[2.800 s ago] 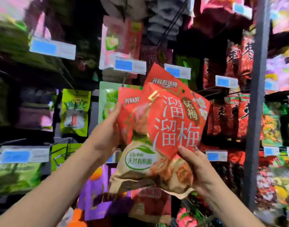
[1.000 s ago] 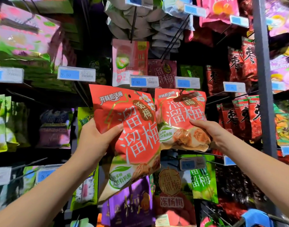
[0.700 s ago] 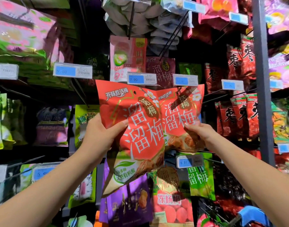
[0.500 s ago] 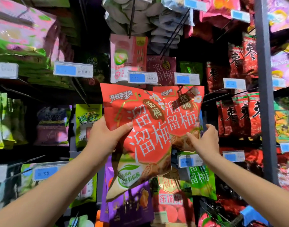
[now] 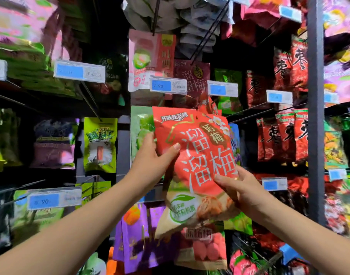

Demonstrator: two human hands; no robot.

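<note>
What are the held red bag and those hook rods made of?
Red bag: apparently thin glossy printed plastic film; it creases and glints where the left hand and right hand grip it. Hook rods: thin, dark, straight, probably metal wire.

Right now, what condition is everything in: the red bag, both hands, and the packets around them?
Red plum bag: looks unopened, tilted, held up before the rack.
Left hand: grips its left edge, thumb on front.
Right hand: grips its lower right, thumb on front.
Matching red bags: behind it, mostly hidden.
Yellow-green packet: hanging, sealed.
Dark red packets: hanging in a row.
</note>
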